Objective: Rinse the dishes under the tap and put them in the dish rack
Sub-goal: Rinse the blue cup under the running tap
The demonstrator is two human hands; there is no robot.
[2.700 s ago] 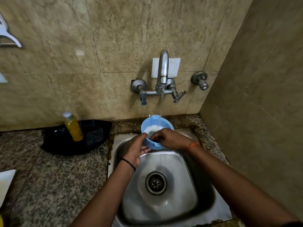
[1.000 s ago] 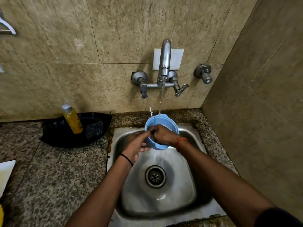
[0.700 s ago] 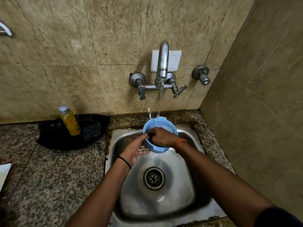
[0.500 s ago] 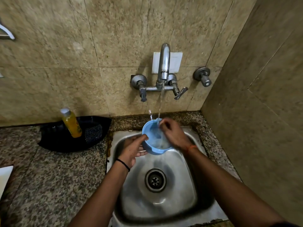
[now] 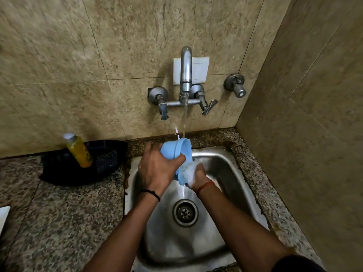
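A light blue plastic bowl [image 5: 177, 149] is tipped on its side over the steel sink [image 5: 220, 163], its mouth facing right, under the running stream from the wall tap [image 5: 185, 75]. My left hand [image 5: 157, 169] grips the bowl's outside from the left. My right hand [image 5: 197, 174] is at the bowl's lower rim, fingers curled on it, with white water splashing over them. The inside of the bowl is hidden.
A black tray [image 5: 59, 173] on the granite counter [image 5: 68, 213] left of the sink carries a yellow soap bottle [image 5: 78, 151] and a dark scrub pad [image 5: 107, 160]. A white edge [image 5: 4, 216] shows at far left. Tiled walls close in behind and to the right.
The bowl went from upright to tipped on its side, spilling water. My left hand moved up onto its outer wall; my right hand dropped from the far rim to the lower rim.
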